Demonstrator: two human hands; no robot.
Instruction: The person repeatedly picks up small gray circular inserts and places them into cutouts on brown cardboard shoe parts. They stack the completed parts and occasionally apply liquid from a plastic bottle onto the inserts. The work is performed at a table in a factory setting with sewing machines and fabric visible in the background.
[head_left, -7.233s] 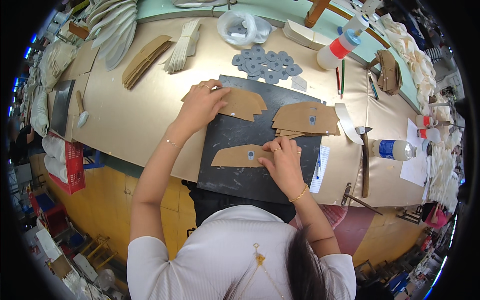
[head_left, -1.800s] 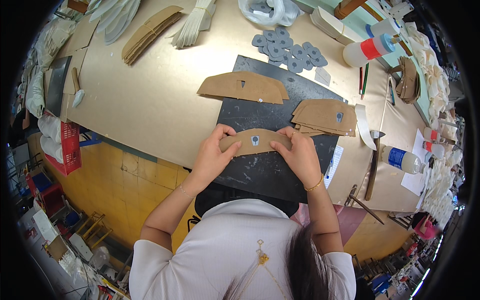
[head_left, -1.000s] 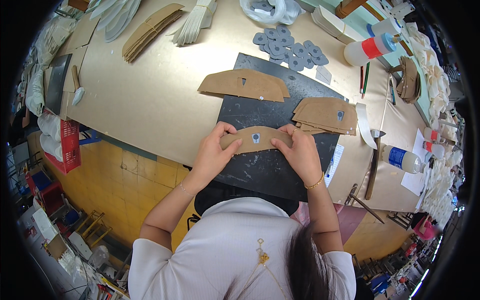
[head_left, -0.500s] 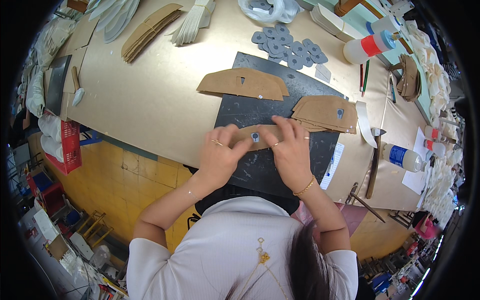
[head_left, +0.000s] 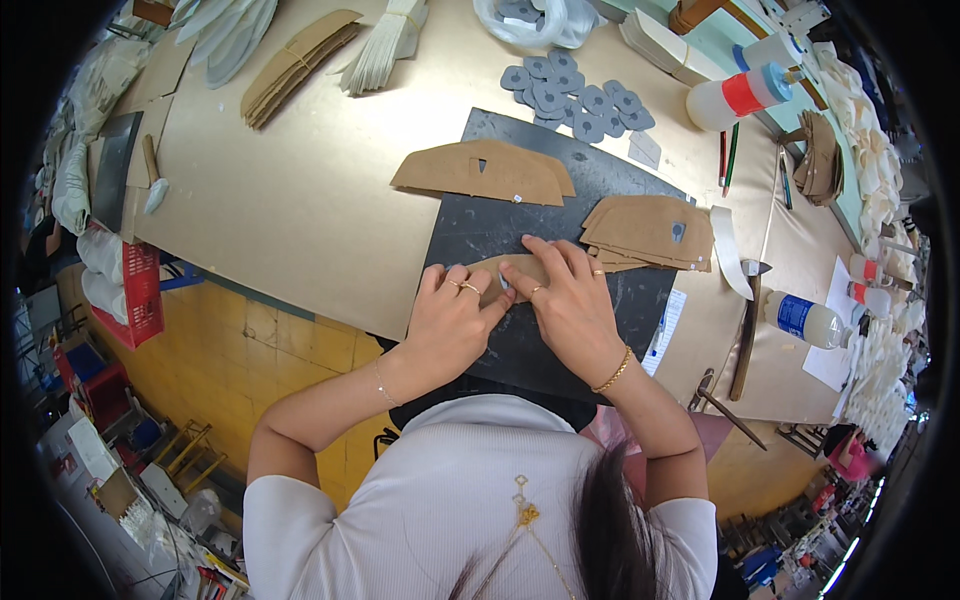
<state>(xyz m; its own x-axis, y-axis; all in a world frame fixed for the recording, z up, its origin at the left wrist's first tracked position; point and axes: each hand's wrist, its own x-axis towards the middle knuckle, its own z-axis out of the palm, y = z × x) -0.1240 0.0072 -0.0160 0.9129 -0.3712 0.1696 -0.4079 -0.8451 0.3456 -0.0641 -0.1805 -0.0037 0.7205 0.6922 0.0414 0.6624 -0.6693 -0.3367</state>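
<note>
A brown curved panel (head_left: 528, 265) lies on the black board (head_left: 468, 221) right in front of me, largely covered by my fingers. My left hand (head_left: 448, 318) grips its left part, thumb pressed in at the small window. From the other side my right hand (head_left: 570, 308) holds the panel, its index finger and thumb close to the left thumb. Only a sliver of the grey patch in the window shows between them. Beyond lie a pair of similar brown panels (head_left: 470, 175) with a cut-out. To the right sits a stack of brown panels (head_left: 648, 228), its top one backed with a grey patch.
Several grey patches (head_left: 548, 94) are heaped behind the board, near a clear plastic bag (head_left: 545, 22). Rightward are a white curved strip (head_left: 731, 250), a hammer (head_left: 749, 330), a glue bottle (head_left: 738, 98) and another bottle (head_left: 803, 318). A brown bundle (head_left: 300, 65) lies far left.
My hands have drawn closer together over the panel, and the thumbs now cover most of the window that showed before. The other panels stay where they were.
</note>
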